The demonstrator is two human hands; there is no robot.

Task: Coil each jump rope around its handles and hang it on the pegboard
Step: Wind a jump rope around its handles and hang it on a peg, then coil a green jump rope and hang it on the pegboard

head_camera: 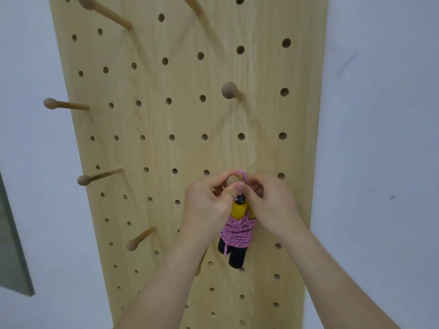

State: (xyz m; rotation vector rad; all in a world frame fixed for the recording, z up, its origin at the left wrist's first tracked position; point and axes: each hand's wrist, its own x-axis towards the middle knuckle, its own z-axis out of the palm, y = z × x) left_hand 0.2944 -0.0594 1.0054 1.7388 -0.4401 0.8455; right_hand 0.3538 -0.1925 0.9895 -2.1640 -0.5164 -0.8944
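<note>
A pink speckled jump rope (237, 232) is coiled tightly round its two handles, which are yellow at the top and black at the bottom. The bundle hangs upright against the wooden pegboard (185, 129). A pink loop of the rope (242, 175) sits at a round-tipped wooden peg (232, 180). My left hand (206, 205) curls its fingers round that peg and the top of the bundle. My right hand (270, 203) pinches the rope loop just right of the peg. Both hands hide the handle tops in part.
Other wooden pegs stick out of the board: one above (230, 90), and several to the left (66, 105), (99, 176), (140, 237). Two more stand near the top (104, 11). White wall flanks the board, with a grey panel (11, 245) at far left.
</note>
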